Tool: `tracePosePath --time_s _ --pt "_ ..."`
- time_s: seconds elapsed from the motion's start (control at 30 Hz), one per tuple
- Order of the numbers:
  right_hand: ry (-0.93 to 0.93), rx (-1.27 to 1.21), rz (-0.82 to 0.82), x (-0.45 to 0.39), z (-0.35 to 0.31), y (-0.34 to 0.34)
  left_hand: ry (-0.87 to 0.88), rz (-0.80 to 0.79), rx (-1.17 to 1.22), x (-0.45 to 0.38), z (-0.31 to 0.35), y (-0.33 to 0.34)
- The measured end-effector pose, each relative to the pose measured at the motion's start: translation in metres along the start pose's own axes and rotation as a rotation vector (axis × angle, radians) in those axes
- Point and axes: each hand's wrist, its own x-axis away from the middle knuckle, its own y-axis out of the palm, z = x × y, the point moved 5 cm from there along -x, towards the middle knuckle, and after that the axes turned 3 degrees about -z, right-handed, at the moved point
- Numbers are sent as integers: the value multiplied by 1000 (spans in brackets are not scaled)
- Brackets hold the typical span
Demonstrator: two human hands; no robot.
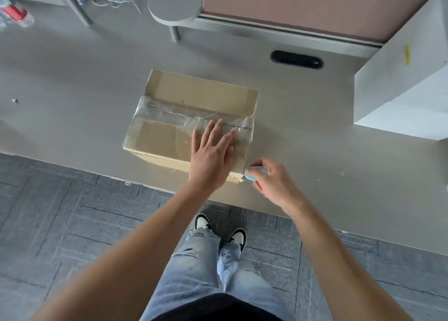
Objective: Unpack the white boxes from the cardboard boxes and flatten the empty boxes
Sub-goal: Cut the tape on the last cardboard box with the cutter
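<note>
Nearest, at lower centre of the frame, the right hand (271, 182) pinches a small pale-blue rounded cutter (251, 174) against the near right corner of the taped brown cardboard box (194, 117). Just above it, the left hand (213, 151) lies flat, fingers spread, on the lid. That box sits mid-frame on the grey table (72, 90), sealed with glossy clear tape (174, 113). It looks stiff but dentable; its weight I cannot judge. Steady it by the lid and slit the slippery seam.

Cardboard box (184, 117) contents hidden; blue object (251, 174) mostly covered by fingers.
</note>
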Motion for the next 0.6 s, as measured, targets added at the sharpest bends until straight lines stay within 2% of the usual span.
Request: tracePosePath --time_s 0.07,0.17,0.23,0.37,0.5,0.6 --pt "-24 23 62 0 0 -6 -31 7 95 0 -3 -2" --pt "-74 92 273 -5 -12 -24 -135 11 229 10 -1 -6" --pt "-143 108 359 -12 -28 -33 -217 49 285 23 1 -11" --pt "-354 200 371 -35 -78 -29 -538 191 547 53 6 -29" --pt "-498 416 373 -72 -126 -4 -884 207 685 75 16 -35" --pt "-549 575 330 -106 -149 13 -1097 219 909 76 19 -38"
